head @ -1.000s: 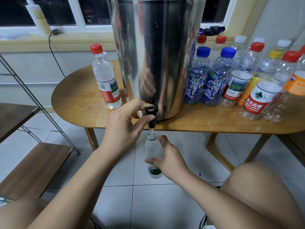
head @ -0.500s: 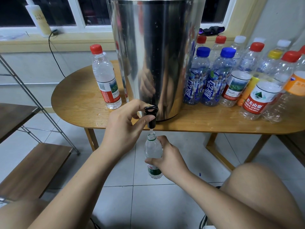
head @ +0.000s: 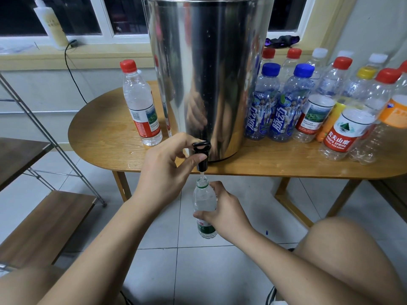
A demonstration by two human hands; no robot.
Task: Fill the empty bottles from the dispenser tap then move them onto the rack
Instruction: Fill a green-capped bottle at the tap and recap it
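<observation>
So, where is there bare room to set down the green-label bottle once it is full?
Bare wood shows at the left end of the table, left of the red-cap bottle, and along the front edge right of the tap. Right of the dispenser the bottles stand crowded together. On the rack, the lower shelf is bare too.

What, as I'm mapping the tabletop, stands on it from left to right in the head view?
The red-capped bottle → steel dispenser → left blue-capped bottle → right blue-capped bottle → orange-labelled bottle at the far right.
</observation>
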